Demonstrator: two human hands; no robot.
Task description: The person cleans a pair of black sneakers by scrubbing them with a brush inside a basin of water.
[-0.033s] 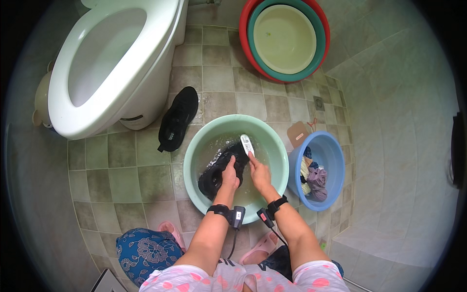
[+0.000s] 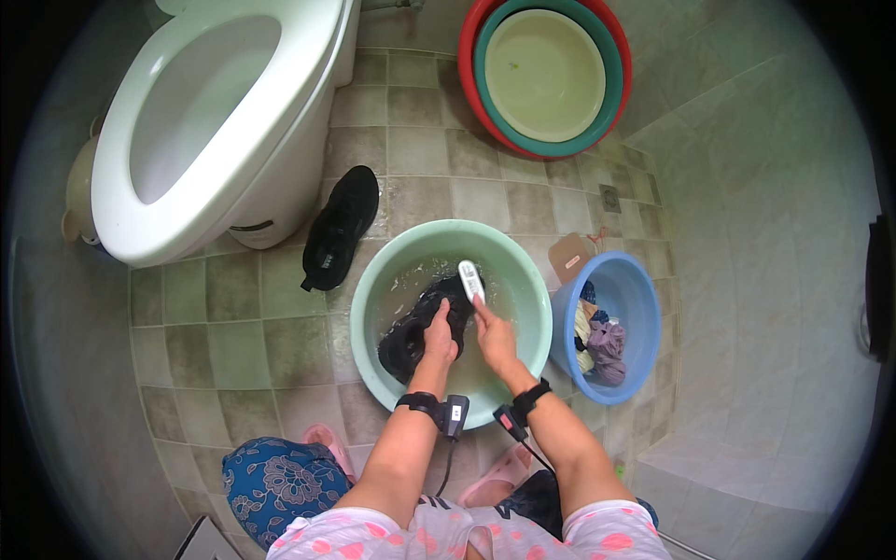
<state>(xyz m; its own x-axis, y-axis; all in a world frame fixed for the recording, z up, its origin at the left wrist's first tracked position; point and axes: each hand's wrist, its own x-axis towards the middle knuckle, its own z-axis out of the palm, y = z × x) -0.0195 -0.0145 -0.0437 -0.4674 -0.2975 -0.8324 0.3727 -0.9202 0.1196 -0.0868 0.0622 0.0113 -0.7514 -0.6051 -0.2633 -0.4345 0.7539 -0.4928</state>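
A light green basin (image 2: 530,308) of murky water stands on the floor in front of me. In it lies a wet black shoe (image 2: 403,343), slanting from lower left to upper right. My left hand (image 2: 441,336) is closed on the shoe's side, thumb on top. My right hand (image 2: 495,338) is closed round the handle of a white scrubbing brush (image 2: 470,278). The brush head is at the shoe's far right end; its bristles are hidden underneath. A second black shoe (image 2: 342,227) lies on the tiles beyond the basin to the left.
Close by on the right is a blue basin (image 2: 649,322) holding crumpled clothes (image 2: 609,350), with a brown flat piece (image 2: 567,257) behind it. Nested basins (image 2: 618,89) stand far right. A white toilet (image 2: 313,121) fills the far left. A floor drain (image 2: 609,198) lies near the right wall.
The brush and my right hand have shifted very slightly to the left and toward me. My left hand keeps its grip on the shoe.
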